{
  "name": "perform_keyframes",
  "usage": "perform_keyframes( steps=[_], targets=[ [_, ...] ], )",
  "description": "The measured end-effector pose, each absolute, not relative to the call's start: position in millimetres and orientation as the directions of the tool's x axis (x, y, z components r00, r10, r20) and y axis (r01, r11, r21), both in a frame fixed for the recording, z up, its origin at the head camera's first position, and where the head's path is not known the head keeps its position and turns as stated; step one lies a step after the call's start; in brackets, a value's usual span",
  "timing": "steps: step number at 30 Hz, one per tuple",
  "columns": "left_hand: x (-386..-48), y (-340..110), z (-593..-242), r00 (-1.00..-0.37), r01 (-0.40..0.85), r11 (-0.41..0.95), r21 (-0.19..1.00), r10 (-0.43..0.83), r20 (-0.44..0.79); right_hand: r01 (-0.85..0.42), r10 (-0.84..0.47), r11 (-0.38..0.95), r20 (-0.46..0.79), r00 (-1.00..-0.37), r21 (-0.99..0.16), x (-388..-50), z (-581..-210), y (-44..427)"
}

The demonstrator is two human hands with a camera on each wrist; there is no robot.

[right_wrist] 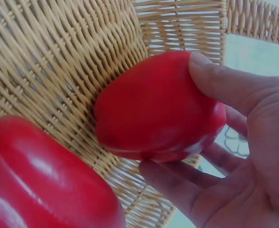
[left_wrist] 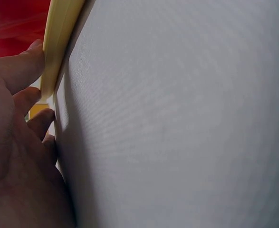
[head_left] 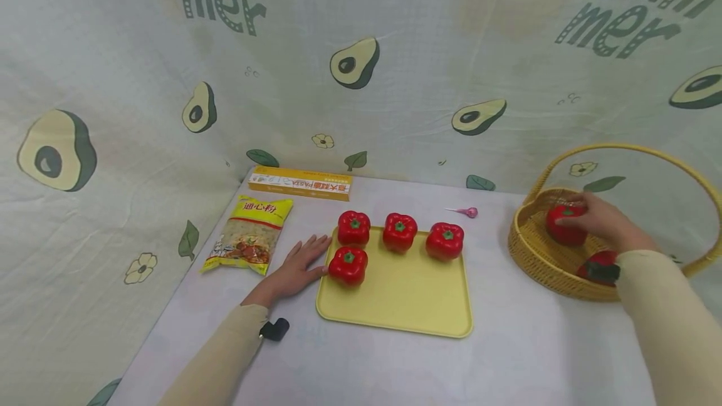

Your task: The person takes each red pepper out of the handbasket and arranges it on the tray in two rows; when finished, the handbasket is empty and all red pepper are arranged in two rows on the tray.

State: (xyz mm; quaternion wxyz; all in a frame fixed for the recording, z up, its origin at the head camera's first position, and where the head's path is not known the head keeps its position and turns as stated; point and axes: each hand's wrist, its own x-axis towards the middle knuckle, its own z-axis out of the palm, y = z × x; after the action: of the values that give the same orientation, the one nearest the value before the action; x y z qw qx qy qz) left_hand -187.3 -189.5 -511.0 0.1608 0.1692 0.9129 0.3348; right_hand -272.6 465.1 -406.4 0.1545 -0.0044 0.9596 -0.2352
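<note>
Inside the wicker basket (head_left: 519,246), my right hand (head_left: 603,221) grips a red bell pepper (right_wrist: 158,109), thumb on one side and fingers on the other. A second red bell pepper (right_wrist: 49,175) lies beside it, partly covered by my forearm in the head view. My left hand (head_left: 293,271) lies flat with fingers spread at the left edge of the yellow tray (head_left: 406,293). Its thumb touches the tray rim (left_wrist: 58,42) near a front bell pepper (head_left: 348,266). Three more bell peppers stand along the tray's back, one of them a right-hand bell pepper (head_left: 445,242).
Left of the tray lies a yellow bag of pasta (head_left: 248,234), with an orange pasta box (head_left: 299,183) behind it. A small pink object (head_left: 468,212) with a thin point lies behind the tray. The basket's tall handle (head_left: 637,148) arches over the right forearm. A printed cloth hangs behind.
</note>
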Motion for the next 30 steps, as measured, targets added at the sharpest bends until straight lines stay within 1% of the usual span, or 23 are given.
perform_keyframes(
  steps=[3,6,12,19,30],
  targets=[
    [-187,-190,-512,-0.892,0.198,0.724,0.661,0.413,-0.185,0.020,-0.126,0.904,-0.309,-0.943,-0.428,-273,-406,468],
    [-187,-191,-512,-0.893,0.202,0.721,0.663,0.414,-0.178,-0.007,-0.143,0.920,-0.318,-0.937,-0.393,-273,-407,470],
    [-187,-191,-511,-0.892,0.209,0.717,0.665,0.418,-0.170,0.011,-0.148,0.907,-0.345,-0.927,-0.420,-268,-406,469],
    [-187,-190,-512,-0.894,0.217,0.712,0.668,0.419,-0.157,-0.064,-0.203,0.908,-0.301,-0.932,-0.413,-262,-401,464],
    [-187,-190,-511,-0.895,0.203,0.723,0.660,0.411,-0.176,-0.102,-0.219,0.914,-0.266,-0.939,-0.392,-259,-403,462]
  ],
)
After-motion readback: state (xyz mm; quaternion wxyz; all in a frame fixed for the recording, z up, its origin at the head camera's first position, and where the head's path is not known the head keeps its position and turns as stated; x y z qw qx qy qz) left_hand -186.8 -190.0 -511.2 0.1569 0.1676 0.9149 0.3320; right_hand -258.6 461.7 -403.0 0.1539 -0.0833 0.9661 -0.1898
